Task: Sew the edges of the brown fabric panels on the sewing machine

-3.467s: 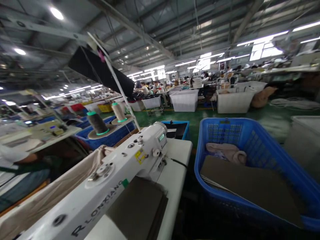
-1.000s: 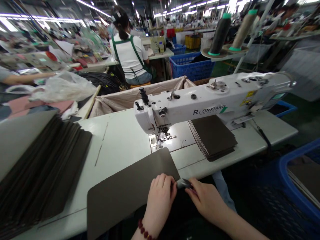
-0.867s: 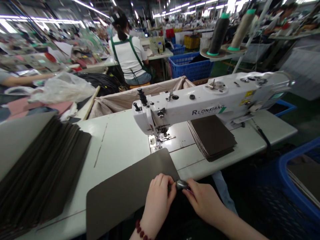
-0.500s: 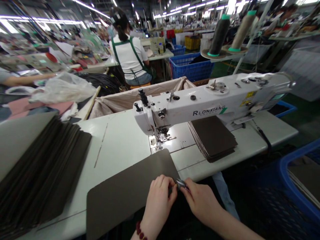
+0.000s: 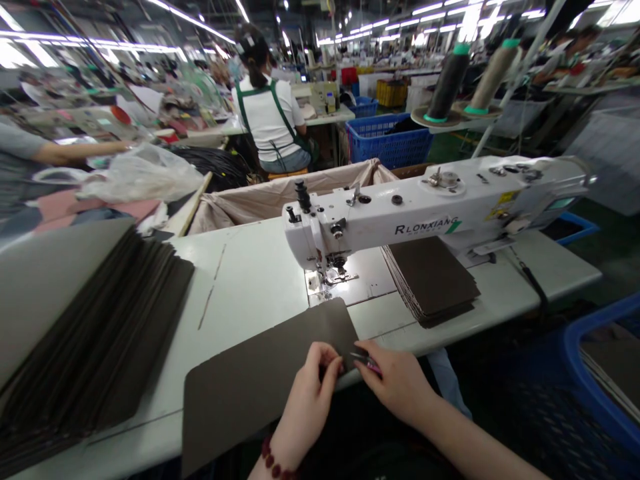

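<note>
A dark grey-brown flat panel [image 5: 260, 370] with rounded corners lies on the table in front of the sewing machine [image 5: 380, 220], its near left part reaching past the table's front edge. My left hand [image 5: 310, 390], a dark red bead bracelet at the wrist, pinches the panel's near edge towards its right end. In my right hand [image 5: 393, 377] is a small pair of thread snips [image 5: 367, 361] with a pinkish part, mostly covered by the fingers. Their dark metal tips point left, close to the panel's edge and my left fingertips. Whether any thread lies there is too small to tell.
A tall stack of dark panels [image 5: 100, 340] leans on the left. Smaller dark pieces [image 5: 433, 277] are piled under the machine arm. Thread cones [image 5: 450, 83] stand behind at right; a blue basket [image 5: 575, 347] is at lower right. A person in a green apron [image 5: 270, 117] sits ahead.
The snips have come away from between my hands, and a small gap now shows between the fingertips. My left hand has shifted slightly left. The whole view has also moved a little.
</note>
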Motion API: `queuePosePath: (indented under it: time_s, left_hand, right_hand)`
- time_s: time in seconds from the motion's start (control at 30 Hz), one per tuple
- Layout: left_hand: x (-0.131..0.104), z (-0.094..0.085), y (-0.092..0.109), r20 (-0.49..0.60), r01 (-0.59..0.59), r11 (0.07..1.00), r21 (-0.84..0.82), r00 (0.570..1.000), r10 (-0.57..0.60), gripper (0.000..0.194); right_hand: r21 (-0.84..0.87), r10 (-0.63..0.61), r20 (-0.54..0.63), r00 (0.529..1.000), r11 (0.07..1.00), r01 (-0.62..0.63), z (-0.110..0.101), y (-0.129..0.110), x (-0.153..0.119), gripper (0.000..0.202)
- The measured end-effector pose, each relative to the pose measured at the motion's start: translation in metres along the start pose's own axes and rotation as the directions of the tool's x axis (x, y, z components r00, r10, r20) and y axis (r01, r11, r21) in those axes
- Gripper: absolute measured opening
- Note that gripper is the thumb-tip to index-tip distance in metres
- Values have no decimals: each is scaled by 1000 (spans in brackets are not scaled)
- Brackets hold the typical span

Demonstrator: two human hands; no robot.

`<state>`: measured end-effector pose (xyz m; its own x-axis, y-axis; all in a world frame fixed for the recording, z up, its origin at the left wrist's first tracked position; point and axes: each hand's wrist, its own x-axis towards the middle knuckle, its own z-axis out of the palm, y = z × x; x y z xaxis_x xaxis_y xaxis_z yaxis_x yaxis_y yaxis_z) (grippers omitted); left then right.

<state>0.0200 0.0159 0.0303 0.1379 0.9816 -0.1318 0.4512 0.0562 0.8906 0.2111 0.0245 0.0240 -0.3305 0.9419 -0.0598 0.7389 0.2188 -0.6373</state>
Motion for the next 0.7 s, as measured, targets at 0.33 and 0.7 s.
queuePosePath:
  time_s: [0.33,0.7]
  left_hand:
    - [-68,-119,-48,100,-46,899,435,995,2,34]
    - [-129,-190,-77,79,-229,657,718,965,250,42]
  right_hand:
    - [-224,-60,35,998,972,67,11,4,-3,52]
    - [-95,-232,65,970,967,238,-5,15,-7,23]
